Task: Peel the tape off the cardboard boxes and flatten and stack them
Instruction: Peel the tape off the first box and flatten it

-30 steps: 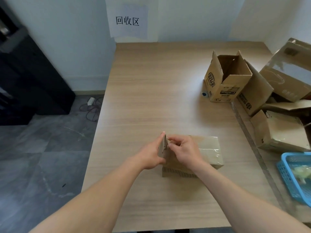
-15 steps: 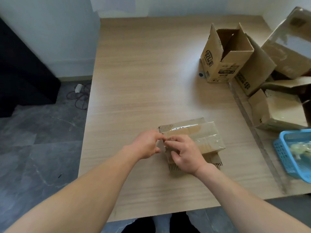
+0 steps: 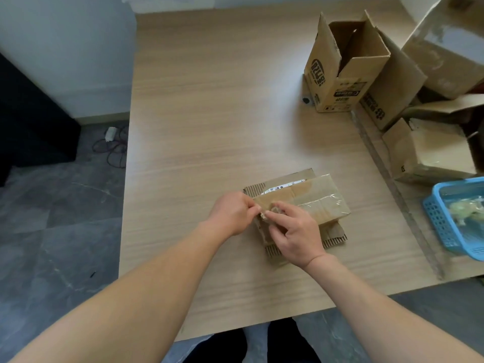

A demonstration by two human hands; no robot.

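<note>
Matt cardboard box (image 3: pixel 301 203), glossy tape (image 3: pixel 324 203); wood-grain table (image 3: pixel 209 127).

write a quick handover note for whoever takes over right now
Left hand: grips the taped box's left end.
Right hand: fingers pinch a lifted bit of tape at that end.
The box lies on the table, near side. Open box and other boxes are far right.
Done: peel just begun; no stack in view.
Left: finish peeling, flatten, do the rest, stack.

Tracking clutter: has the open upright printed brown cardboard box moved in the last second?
No. The open upright printed brown cardboard box stands where it was, beside the grey table seam; only the camera shifted.
</note>
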